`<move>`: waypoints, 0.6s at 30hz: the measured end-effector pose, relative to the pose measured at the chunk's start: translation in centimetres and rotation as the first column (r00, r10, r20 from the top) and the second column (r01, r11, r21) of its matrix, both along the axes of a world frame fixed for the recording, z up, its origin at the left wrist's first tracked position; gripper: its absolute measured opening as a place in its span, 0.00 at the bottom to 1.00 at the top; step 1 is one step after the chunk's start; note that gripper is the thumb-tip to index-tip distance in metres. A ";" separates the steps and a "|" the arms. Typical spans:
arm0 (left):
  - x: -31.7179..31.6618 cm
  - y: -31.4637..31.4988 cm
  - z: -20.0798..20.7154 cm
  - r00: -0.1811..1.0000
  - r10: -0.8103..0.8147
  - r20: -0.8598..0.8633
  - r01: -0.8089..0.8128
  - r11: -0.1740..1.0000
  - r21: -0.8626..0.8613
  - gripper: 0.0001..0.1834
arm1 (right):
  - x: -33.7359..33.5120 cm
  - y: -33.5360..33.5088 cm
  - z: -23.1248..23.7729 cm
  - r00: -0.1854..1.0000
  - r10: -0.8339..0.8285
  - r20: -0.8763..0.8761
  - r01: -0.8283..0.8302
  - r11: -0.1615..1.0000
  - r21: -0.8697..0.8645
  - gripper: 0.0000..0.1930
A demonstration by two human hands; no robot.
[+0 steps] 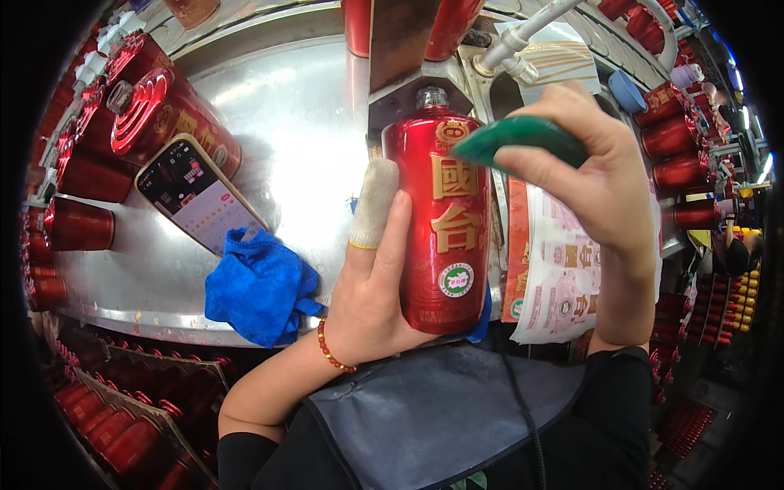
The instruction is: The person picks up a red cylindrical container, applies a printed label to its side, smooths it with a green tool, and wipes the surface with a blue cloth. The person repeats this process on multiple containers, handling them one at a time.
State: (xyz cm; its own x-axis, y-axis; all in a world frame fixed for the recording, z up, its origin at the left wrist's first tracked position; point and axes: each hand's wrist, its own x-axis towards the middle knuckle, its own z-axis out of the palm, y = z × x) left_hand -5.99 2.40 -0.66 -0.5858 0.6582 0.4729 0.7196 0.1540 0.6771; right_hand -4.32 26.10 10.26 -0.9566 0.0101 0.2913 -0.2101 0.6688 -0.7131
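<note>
In the middle a glossy red bottle (420, 245) with gold raised characters and a round green-and-white label lies tilted toward me, its clear glass neck at the far end. My left hand (371, 278) is wrapped round its left side and base; a pale knit finger sleeve covers one finger, and a beaded bracelet circles the wrist. Over the bottle's upper right my right hand (584, 147) pinches a flat, pointed green scraper (531, 140). The scraper's tip is by the bottle's right shoulder; whether it touches cannot be made out.
A blue cloth (260, 287) lies on the metal table (282, 106), beside a phone (196, 192) leaning on a red bottle (175, 114). Sheets of printed stickers (563, 269) lie right of my bottle. A metal pipe (523, 37) stands at the back. Crates of red bottles (122, 433) sit lower left.
</note>
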 end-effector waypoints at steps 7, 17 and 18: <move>0.4 -0.2 0.1 1.000 0.004 0.031 -0.003 0.999 -0.040 0.74 | -0.7 1.9 -0.7 0.996 -0.089 -0.014 0.089 0.996 0.003 0.09; 0.6 -0.2 -0.7 0.992 -0.028 0.120 0.023 0.999 0.042 0.67 | 0.6 0.3 -0.7 0.951 0.146 -0.272 -0.040 0.932 0.361 0.15; 0.5 -0.2 -0.6 0.993 -0.018 0.120 0.014 0.999 0.040 0.67 | 1.6 -0.7 -1.8 0.914 0.153 -0.375 0.012 0.916 0.402 0.15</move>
